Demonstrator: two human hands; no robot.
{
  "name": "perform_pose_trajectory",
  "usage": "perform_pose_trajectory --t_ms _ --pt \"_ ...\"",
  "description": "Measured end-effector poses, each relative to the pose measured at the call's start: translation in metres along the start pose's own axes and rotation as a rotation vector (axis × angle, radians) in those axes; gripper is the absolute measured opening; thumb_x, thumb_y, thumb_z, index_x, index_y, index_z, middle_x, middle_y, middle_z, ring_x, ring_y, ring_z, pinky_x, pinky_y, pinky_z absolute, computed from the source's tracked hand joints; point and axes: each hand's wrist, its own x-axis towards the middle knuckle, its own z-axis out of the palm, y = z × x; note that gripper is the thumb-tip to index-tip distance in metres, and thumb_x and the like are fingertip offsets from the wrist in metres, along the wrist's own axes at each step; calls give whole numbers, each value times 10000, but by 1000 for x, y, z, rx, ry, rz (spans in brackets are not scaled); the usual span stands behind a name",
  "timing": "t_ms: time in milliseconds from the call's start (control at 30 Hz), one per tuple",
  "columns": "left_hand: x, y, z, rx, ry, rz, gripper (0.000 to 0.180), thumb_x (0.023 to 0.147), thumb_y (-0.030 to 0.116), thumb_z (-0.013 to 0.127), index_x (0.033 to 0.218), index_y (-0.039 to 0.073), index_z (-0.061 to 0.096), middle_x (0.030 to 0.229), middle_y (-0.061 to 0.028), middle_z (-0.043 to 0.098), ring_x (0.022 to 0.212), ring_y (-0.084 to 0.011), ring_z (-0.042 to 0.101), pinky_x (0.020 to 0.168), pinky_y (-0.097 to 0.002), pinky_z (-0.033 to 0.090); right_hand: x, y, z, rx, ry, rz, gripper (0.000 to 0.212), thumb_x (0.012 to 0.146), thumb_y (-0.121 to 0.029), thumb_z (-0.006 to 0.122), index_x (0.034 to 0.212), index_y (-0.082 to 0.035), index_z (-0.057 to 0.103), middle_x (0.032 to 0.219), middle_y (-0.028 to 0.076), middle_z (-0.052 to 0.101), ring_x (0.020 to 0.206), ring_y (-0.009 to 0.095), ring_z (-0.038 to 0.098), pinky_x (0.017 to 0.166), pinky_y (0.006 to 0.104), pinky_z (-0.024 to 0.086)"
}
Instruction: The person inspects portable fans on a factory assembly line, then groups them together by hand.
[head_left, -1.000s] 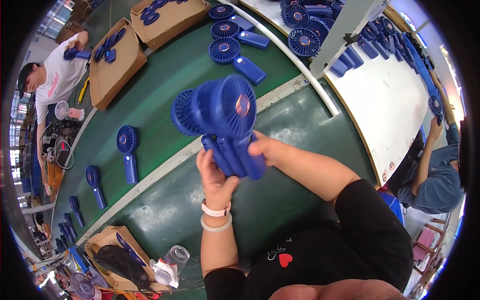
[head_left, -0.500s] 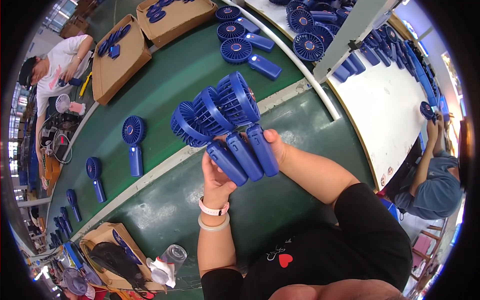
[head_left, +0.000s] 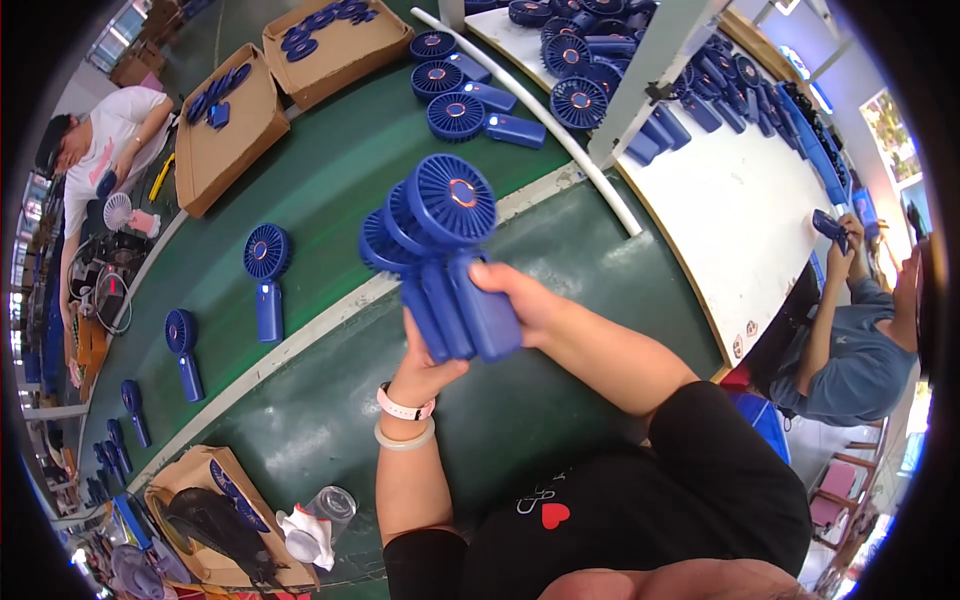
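Three blue handheld fans (head_left: pixel 452 205) are pressed side by side in a row between my hands, heads up and handles down. My left hand (head_left: pixel 425 362) closes on the handles from the left and below. My right hand (head_left: pixel 515 295) grips the nearest handle from the right, thumb across its upper part. The closest fan's front grille, with its copper-coloured ring, faces me; the other two are partly hidden behind it. To the left, single blue fans (head_left: pixel 267 255) lie spaced along the green belt (head_left: pixel 330 190).
Three more fans (head_left: pixel 457 115) lie at the belt's far side. Cardboard trays (head_left: pixel 235 140) holding fan parts stand far left. On the right, a white table (head_left: pixel 690 225) carries heaped fans beside a metal post (head_left: pixel 650 90). Near left are a cardboard box (head_left: pixel 205 520) and a clear cup (head_left: pixel 333 505). Two people work nearby.
The three fans have turned in my hands, so the nearest grille now faces me rather than showing its side. My right hand has shifted slightly left with them.
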Motion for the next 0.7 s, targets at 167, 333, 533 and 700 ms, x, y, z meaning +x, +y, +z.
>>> perform_pose_trajectory --t_ms 167,333,533,700 --pt "4 1 -5 62 -61 -87 654 744 -117 558 1336 61 348 1253 -83 456 1022 -133 477 812 -270 432 -115 -61 -8 -543 224 -155 822 579 -193 739 1276 24 360 1152 103 506 1058 195 496 932 321 380" --pt "5 0 -3 9 24 -102 542 777 -76 566 1278 53 404 1222 -75 471 991 -122 492 788 -233 447 -194 -119 -69 -1384 912 -357 962 524 -215 733 1316 66 266 1211 218 445 1153 283 427 995 326 305" --pt "5 -3 -6 -19 52 -93 530 774 -56 584 1264 49 412 1199 -73 479 985 -130 495 801 -232 450 -221 -156 -122 -1926 1467 -403 895 562 -250 752 1292 41 322 1176 262 452 1095 374 457 943 380 375" --pt "6 -1 -6 -10 93 -112 503 783 -66 552 1254 35 411 1188 -79 488 985 -138 511 820 -256 453 -154 -121 -100 -2265 1148 -984 503 691 -63 669 1151 -14 473 1189 202 456 1117 355 433 950 413 350"
